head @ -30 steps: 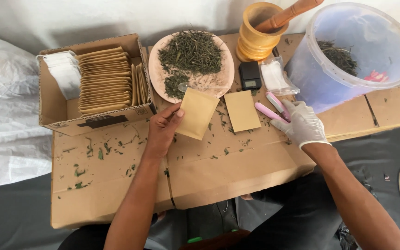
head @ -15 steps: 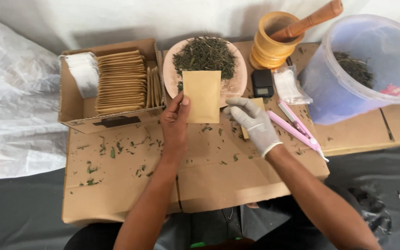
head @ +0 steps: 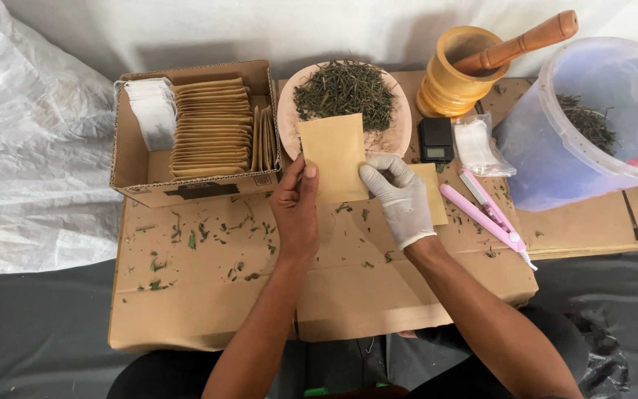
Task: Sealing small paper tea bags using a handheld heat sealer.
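Both hands, bare left hand (head: 297, 210) and gloved right hand (head: 400, 196), pinch one kraft paper pouch (head: 334, 157) upright before the plate of dried herbs (head: 345, 96), cardboard box of pouches (head: 197, 133) left, pink sealer (head: 485, 210) right.

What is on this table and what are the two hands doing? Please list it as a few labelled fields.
left hand: bare left hand holds a tan paper pouch by its lower left edge
right hand: gloved right hand grips the pouch's lower right corner
behind pouch: pink plate of dried green leaves
left side: cardboard box of stacked pouches
right side: wooden mortar, small black scale, pink sealer, plastic bucket
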